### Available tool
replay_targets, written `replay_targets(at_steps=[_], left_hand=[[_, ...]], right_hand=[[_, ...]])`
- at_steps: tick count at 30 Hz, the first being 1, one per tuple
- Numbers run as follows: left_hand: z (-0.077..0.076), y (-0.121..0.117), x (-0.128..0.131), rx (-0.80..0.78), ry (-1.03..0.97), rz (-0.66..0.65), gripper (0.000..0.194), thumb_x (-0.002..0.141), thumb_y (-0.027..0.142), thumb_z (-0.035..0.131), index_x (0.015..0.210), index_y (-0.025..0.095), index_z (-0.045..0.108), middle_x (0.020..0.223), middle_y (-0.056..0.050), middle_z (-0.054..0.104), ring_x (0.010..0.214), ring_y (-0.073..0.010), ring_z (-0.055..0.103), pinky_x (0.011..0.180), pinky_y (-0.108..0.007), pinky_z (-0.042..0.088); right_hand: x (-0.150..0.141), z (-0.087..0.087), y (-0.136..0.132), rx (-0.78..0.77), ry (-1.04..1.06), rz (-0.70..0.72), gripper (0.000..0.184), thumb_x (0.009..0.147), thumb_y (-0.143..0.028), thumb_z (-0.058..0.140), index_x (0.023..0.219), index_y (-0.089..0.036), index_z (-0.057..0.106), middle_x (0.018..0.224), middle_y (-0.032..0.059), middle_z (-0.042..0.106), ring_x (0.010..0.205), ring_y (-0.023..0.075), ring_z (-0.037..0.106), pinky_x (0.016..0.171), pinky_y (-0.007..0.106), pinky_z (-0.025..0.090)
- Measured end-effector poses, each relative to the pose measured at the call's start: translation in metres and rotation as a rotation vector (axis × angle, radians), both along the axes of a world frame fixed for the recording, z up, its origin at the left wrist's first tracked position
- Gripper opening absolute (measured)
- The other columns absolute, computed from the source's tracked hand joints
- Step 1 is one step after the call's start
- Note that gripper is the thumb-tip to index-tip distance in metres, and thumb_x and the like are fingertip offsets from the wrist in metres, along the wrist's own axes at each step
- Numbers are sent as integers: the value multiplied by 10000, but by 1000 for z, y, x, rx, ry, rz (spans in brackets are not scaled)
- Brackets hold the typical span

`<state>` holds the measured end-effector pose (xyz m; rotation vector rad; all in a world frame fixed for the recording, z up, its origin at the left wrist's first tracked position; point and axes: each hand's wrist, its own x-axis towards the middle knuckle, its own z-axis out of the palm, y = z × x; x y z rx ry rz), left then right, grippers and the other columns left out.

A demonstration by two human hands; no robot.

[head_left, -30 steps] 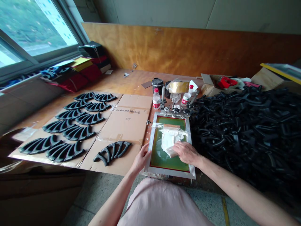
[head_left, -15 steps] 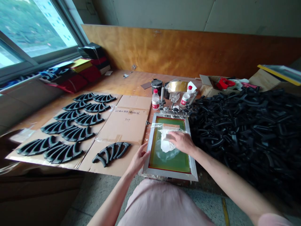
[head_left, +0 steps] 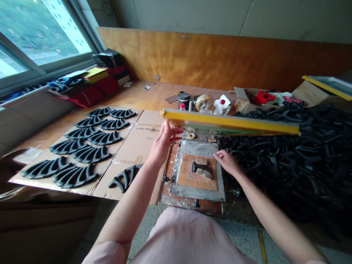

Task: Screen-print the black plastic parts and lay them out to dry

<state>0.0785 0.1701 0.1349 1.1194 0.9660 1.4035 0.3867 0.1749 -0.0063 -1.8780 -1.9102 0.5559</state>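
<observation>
Now the left hand (head_left: 165, 141) is closed on the edge of a yellow-rimmed screen frame (head_left: 231, 123), holding it raised above the bench (head_left: 154, 91), while the open right hand (head_left: 227, 163) sits just beside a metal plate (head_left: 198, 148) bearing a tan pad (head_left: 196, 172) and a black piece (head_left: 202, 168). Farther out, black arched parts (head_left: 90, 154) lie in rows on cardboard (head_left: 143, 146), with one more (head_left: 125, 179) near the left forearm; a far bigger black heap (head_left: 286, 172) remains at right, so most of the parts appear to be left. Earlier, the frame lay flat while the right hand pressed a white cloth onto its mesh; now the plate is exposed and the cloth is out of sight.
</observation>
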Motion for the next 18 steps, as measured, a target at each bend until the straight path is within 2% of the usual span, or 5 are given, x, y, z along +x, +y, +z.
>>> replay_targets(at_steps=[2, 5, 10, 15, 18], left_hand=[[0, 4, 7, 2, -36, 52, 508, 933, 608, 376, 1197, 205, 536, 986, -63, 677, 977, -183, 652, 840, -330, 515], [-27, -23, 20, -152, -35, 104, 540, 897, 626, 449, 1217, 197, 524, 973, -72, 696, 906, -189, 668, 772, -316, 528], [-107, -103, 45, -738, -8, -350, 632, 778, 665, 609, 1139, 145, 623, 1122, -172, 698, 975, -284, 674, 741, -370, 548], [-146, -122, 16, -753, -166, 1, 575, 813, 637, 577, 1100, 140, 603, 1072, -153, 708, 889, -232, 695, 705, -322, 553], [-162, -116, -53, -730, 59, 256, 577, 820, 668, 516, 1077, 156, 577, 999, -121, 721, 776, -196, 704, 662, -307, 555]], right_hand=[[-22, -22, -21, 16, -143, 165, 268, 883, -457, 596, 866, -190, 610, 923, 62, 650, 886, 208, 613, 775, 309, 461], [-52, -26, -42, 32, -327, 227, 182, 922, -331, 583, 824, -179, 561, 892, 87, 639, 891, 214, 601, 770, 301, 437], [-101, 4, -79, 125, -274, 182, 152, 985, -295, 475, 893, -189, 533, 843, 80, 637, 841, 221, 585, 734, 309, 430], [-109, 21, -100, 252, -190, 636, 44, 913, -241, 604, 909, -207, 577, 935, 55, 640, 936, 221, 555, 840, 338, 435], [-40, 23, -82, 247, -354, 494, 182, 876, -97, 533, 995, -208, 614, 1008, 85, 637, 1001, 252, 536, 843, 375, 436]])
